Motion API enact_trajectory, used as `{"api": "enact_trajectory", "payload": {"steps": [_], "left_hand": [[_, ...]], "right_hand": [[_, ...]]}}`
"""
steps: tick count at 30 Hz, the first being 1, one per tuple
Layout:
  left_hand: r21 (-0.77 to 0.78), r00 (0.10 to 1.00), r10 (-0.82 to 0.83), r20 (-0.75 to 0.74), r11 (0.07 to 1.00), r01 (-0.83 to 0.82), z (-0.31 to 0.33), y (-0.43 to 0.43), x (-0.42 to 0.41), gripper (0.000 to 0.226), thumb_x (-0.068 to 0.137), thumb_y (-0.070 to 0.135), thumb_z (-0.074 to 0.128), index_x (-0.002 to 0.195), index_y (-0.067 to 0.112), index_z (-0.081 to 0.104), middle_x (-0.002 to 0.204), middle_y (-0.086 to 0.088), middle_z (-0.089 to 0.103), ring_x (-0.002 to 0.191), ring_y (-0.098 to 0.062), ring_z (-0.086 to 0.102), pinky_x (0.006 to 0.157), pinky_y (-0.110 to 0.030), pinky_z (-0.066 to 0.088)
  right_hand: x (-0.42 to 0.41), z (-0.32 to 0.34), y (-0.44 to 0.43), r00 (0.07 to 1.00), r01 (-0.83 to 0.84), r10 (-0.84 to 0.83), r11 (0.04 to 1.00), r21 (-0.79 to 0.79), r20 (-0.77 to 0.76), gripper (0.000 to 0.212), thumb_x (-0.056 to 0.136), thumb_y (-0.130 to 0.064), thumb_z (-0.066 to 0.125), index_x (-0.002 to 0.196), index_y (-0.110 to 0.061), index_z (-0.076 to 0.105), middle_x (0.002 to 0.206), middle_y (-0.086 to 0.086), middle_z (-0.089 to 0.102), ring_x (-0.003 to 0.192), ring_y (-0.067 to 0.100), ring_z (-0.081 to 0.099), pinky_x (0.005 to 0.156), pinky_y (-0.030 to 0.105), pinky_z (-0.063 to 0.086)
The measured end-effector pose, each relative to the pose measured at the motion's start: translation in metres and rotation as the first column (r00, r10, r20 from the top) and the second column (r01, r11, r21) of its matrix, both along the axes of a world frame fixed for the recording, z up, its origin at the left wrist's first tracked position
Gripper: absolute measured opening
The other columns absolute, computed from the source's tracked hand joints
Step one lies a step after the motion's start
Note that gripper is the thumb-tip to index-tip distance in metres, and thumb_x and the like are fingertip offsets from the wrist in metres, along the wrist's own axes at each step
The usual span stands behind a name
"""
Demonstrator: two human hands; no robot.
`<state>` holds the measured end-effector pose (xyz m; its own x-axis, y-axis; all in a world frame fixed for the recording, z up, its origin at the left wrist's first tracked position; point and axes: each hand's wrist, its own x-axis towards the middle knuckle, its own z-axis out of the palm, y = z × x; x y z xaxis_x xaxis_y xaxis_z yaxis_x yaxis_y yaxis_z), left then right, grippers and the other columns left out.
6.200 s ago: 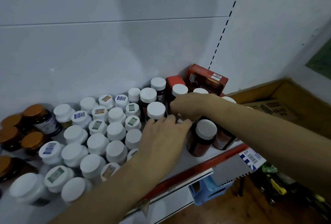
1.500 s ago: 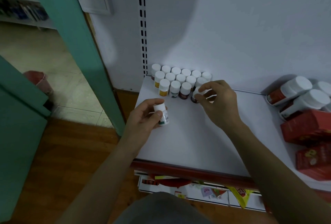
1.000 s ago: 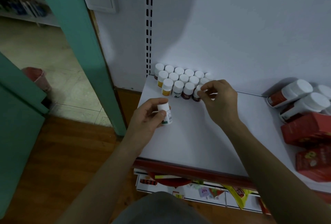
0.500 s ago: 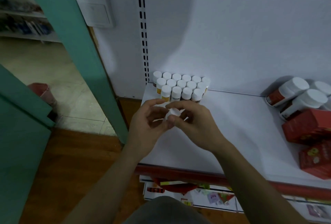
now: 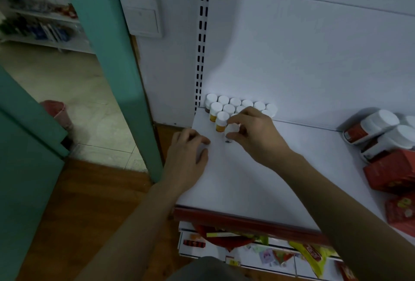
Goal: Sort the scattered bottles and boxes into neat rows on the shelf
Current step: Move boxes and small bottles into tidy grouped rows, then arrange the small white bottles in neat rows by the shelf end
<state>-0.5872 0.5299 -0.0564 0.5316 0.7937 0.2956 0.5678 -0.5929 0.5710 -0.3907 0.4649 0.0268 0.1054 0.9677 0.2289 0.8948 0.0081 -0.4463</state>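
at the far left a red bin [image 5: 56,110] stands on the tiled floor beyond the green door frame [image 5: 107,56], with a white wall switch [image 5: 141,14] beside it. the left hand [image 5: 188,152] rests at the left edge of the white shelf [image 5: 247,179], fingers loosely curled and empty. small white-capped bottles [image 5: 235,103] stand in rows in the back corner. the right hand [image 5: 253,133] pinches one small bottle [image 5: 231,131] just beside an orange-labelled bottle [image 5: 221,122] in the front row. large bottles [image 5: 377,123] lie tipped at the right, near red boxes [image 5: 390,170]. all label print is too blurred to read. half a second ago both hands held the small bottle; now only the right does.
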Motion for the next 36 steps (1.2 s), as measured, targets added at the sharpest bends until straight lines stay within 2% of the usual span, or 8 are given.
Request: {"api": "enact_trajectory", "payload": {"steps": [6, 12, 17, 23, 27, 31, 33, 36], "left_hand": [[-0.004, 1.000, -0.005, -0.002, 1.000, 0.005, -0.002, 0.001, -0.001, 0.023, 0.093, 0.024, 0.067, 0.116, 0.021, 0.069, 0.120, -0.001, 0.051, 0.117, -0.021, 0.042, 0.094, -0.030, 0.038], [-0.012, 1.000, 0.007, 0.022, 1.000, -0.007, -0.006, 0.002, 0.000, 0.022, 0.094, 0.024, 0.067, 0.115, 0.021, 0.069, 0.119, 0.001, 0.050, 0.117, -0.020, 0.041, 0.094, -0.030, 0.039], [-0.063, 0.999, 0.023, 0.022, 0.998, -0.021, -0.001, -0.001, -0.001, 0.021, 0.095, 0.021, 0.067, 0.116, 0.018, 0.069, 0.122, -0.002, 0.051, 0.121, -0.023, 0.042, 0.099, -0.032, 0.040], [-0.051, 0.968, 0.019, -0.249, 0.998, -0.033, 0.028, -0.010, 0.002, 0.028, 0.097, 0.026, 0.063, 0.126, 0.025, 0.064, 0.127, 0.000, 0.055, 0.125, -0.028, 0.048, 0.100, -0.051, 0.044], [-0.114, 0.992, -0.127, -0.010, 0.986, 0.125, 0.060, -0.045, 0.048, 0.026, 0.095, 0.016, 0.068, 0.120, 0.022, 0.067, 0.101, 0.008, 0.062, 0.095, -0.017, 0.061, 0.082, -0.038, 0.052], [-0.203, 0.904, -0.386, 0.182, 0.885, 0.419, 0.071, -0.114, 0.142, 0.038, 0.094, 0.014, 0.070, 0.130, 0.023, 0.061, 0.113, 0.007, 0.064, 0.099, -0.009, 0.060, 0.086, -0.026, 0.049], [-0.236, 0.858, -0.460, 0.228, 0.829, 0.507, 0.070, -0.149, 0.195, 0.054, 0.093, 0.017, 0.072, 0.142, 0.026, 0.051, 0.129, 0.007, 0.059, 0.111, -0.006, 0.056, 0.095, -0.025, 0.046], [-0.188, 0.807, -0.535, 0.251, 0.791, 0.583, 0.068, -0.191, 0.262, 0.079, 0.089, 0.014, 0.076, 0.154, 0.031, 0.035, 0.145, 0.000, 0.047, 0.130, -0.014, 0.047, 0.108, -0.029, 0.039]], "right_hand": [[-0.008, -0.004, 0.009, 0.997, 0.055, -0.056, 0.998, 0.024, 0.047, 0.037, 0.089, -0.014, 0.078, 0.123, -0.006, 0.067, 0.116, 0.013, 0.060, 0.097, 0.030, 0.058, 0.082, 0.037, 0.047], [-0.013, -0.018, 0.002, 0.993, 0.100, -0.107, 0.987, 0.125, 0.049, 0.025, 0.083, -0.007, 0.082, 0.102, 0.001, 0.068, 0.101, 0.017, 0.059, 0.074, 0.027, 0.054, 0.069, 0.044, 0.053], [-0.017, -0.020, -0.005, 0.985, 0.167, -0.173, 0.972, 0.163, 0.024, 0.032, 0.081, -0.018, 0.085, 0.101, -0.001, 0.067, 0.097, 0.014, 0.060, 0.074, 0.027, 0.053, 0.065, 0.044, 0.053], [-0.001, 0.005, -0.081, 0.925, 0.377, -0.348, 0.890, 0.256, -0.153, 0.025, 0.090, -0.031, 0.076, 0.107, -0.019, 0.062, 0.098, -0.005, 0.059, 0.075, 0.007, 0.056, 0.065, 0.024, 0.048], [0.047, 0.022, -0.186, 0.746, 0.659, -0.642, 0.675, 0.330, -0.176, 0.019, 0.090, -0.032, 0.071, 0.106, -0.024, 0.063, 0.100, -0.003, 0.060, 0.091, 0.014, 0.055, 0.074, 0.024, 0.040], [0.099, 0.029, -0.260, 0.452, 0.854, -0.889, 0.406, 0.325, -0.076, 0.038, 0.083, -0.039, 0.078, 0.113, -0.020, 0.064, 0.119, 0.013, 0.055, 0.115, 0.034, 0.045, 0.090, 0.041, 0.042], [0.118, 0.026, -0.279, 0.418, 0.889, -0.908, 0.406, 0.210, -0.014, 0.057, 0.080, -0.054, 0.077, 0.124, -0.023, 0.059, 0.126, 0.014, 0.050, 0.120, 0.037, 0.044, 0.093, 0.050, 0.045], [0.135, 0.015, -0.293, 0.514, 0.857, -0.857, 0.515, 0.031, 0.023, 0.070, 0.082, -0.063, 0.071, 0.136, -0.026, 0.046, 0.124, 0.009, 0.052, 0.111, 0.036, 0.055, 0.083, 0.047, 0.053]]}}
